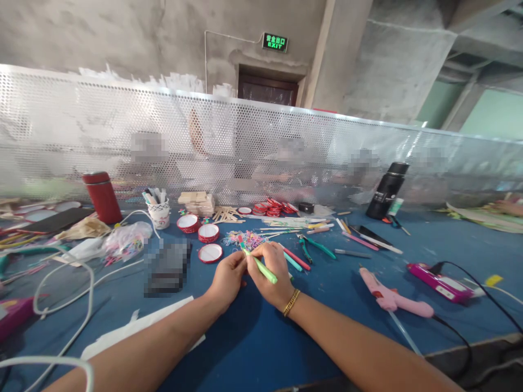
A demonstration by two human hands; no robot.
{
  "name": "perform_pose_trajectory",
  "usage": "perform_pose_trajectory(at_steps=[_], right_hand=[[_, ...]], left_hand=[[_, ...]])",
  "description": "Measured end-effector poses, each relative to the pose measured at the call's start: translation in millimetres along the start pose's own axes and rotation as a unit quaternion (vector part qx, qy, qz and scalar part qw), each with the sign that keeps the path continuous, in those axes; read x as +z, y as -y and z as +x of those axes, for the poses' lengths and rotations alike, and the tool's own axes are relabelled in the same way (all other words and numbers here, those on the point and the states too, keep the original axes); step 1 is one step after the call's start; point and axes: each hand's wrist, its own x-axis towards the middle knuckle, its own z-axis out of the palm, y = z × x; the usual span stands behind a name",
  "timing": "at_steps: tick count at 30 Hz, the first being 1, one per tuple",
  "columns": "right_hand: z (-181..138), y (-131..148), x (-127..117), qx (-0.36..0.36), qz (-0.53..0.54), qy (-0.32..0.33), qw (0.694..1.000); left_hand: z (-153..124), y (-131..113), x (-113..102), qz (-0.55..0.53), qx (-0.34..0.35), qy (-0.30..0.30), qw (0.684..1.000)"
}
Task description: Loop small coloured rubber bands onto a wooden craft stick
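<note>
Both my hands meet over the blue table near its middle. My right hand is closed around a light green pen-like stick with a pink tip, held slanting up to the left. My left hand is closed too, its fingertips pinched against the stick just below the tip. A gold bracelet circles my right wrist. A heap of small colourful bands lies just beyond my fingers. Whether my left fingers hold anything else is hidden.
Red-rimmed round lids lie to the left, green-handled pliers and coloured sticks to the right. A pink glue gun and a magenta device lie further right. White cables, a red flask, a black bottle and a perforated metal screen surround the area.
</note>
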Motion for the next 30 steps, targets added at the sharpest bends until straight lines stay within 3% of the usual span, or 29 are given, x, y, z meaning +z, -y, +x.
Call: perform_pose_trajectory(at_steps=[15,30], right_hand=[[0.9,-6.9,0.7,0.021,-0.011,-0.009,1.000],[0.0,-2.6,2.3,-0.002,-0.006,-0.003,1.000]], left_hand=[[0.9,-1.2,-0.4,0.004,-0.001,-0.002,1.000],[2.1,2.1,-0.5,0.009,0.001,0.005,1.000]])
